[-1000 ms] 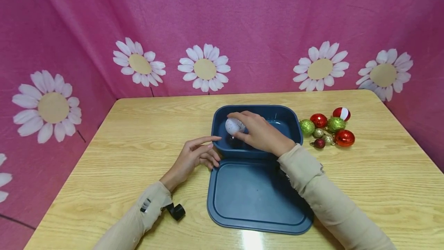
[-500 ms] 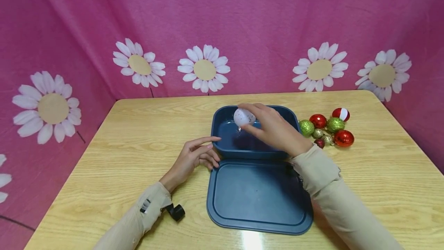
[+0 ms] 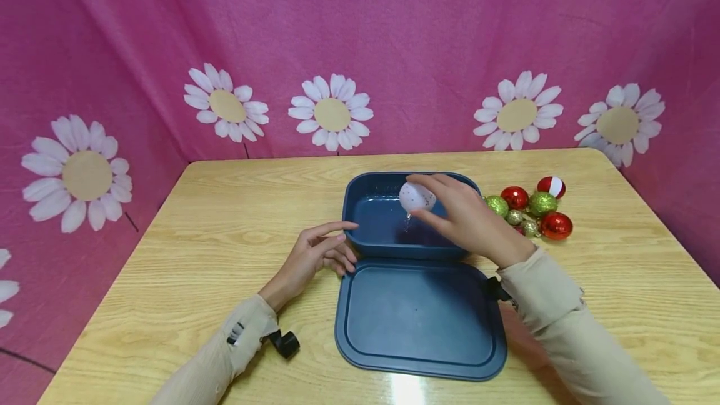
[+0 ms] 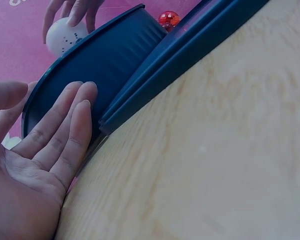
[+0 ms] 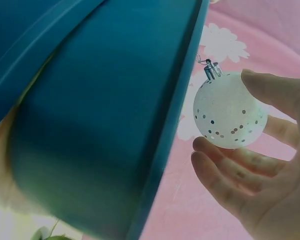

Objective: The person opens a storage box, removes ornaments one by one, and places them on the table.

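Note:
A white Christmas bauble with dark specks and a silver cap is pinched between the thumb and fingers of my right hand. It hangs over the dark blue rectangular box, above the rim in the right wrist view, cap tilted downward. Inside, the visible floor of the box is bare. My left hand stays at the box's near left corner, fingers fairly straight and holding nothing; in the left wrist view its fingertips lie against the box's outer wall.
The blue lid lies flat right in front of the box. To the box's right, several red, green and gold baubles are clustered on the wooden table. A pink curtain with daisies stands behind the table.
My right hand has lifted the white bauble from low in the box and carried it to the right. The left hand has stayed put.

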Demonstrator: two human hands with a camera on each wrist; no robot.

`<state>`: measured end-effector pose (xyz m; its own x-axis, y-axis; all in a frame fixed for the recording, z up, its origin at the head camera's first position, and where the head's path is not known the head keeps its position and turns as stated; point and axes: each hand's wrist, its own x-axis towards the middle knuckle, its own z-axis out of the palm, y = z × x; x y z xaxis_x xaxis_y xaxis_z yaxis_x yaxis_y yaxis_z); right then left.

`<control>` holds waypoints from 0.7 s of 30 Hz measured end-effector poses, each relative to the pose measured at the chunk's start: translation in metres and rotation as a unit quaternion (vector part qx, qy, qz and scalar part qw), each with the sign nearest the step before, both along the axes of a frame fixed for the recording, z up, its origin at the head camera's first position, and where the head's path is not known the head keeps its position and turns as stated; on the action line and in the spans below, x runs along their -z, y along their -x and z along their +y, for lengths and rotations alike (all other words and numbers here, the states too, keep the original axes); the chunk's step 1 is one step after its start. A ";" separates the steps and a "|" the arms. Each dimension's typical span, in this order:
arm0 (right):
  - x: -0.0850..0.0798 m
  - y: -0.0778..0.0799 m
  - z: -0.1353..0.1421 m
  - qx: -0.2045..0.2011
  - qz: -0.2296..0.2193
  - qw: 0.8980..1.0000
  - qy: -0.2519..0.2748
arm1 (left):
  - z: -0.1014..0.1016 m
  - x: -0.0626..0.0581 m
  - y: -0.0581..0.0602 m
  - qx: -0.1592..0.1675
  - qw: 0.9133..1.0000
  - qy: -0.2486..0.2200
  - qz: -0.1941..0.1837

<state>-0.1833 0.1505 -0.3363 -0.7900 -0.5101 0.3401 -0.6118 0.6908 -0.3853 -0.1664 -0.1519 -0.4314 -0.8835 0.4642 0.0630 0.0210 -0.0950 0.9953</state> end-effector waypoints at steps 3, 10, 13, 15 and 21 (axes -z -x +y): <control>0.003 -0.001 0.007 0.003 0.000 1.000 -0.001 | 0.000 0.000 0.001 -0.001 1.000 0.004 0.003; 0.005 -0.006 0.019 0.015 -0.018 1.000 -0.006 | 0.001 0.000 0.001 -0.003 1.000 0.011 0.000; 0.004 -0.009 0.023 0.021 -0.025 0.999 -0.008 | 0.000 0.000 0.001 -0.001 1.000 0.006 -0.001; 0.004 -0.010 0.026 0.026 -0.028 0.999 -0.008 | 0.000 0.000 0.001 0.000 1.000 0.004 0.000; 0.003 -0.016 0.035 0.046 -0.023 0.999 -0.013 | 0.000 0.001 0.001 0.001 1.000 0.005 0.007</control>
<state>-0.1674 0.1856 -0.3394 -0.8482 -0.4437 0.2892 -0.5278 0.7532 -0.3926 -0.1670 -0.1522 -0.4321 -0.8816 0.4668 0.0705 0.0350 -0.0845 0.9958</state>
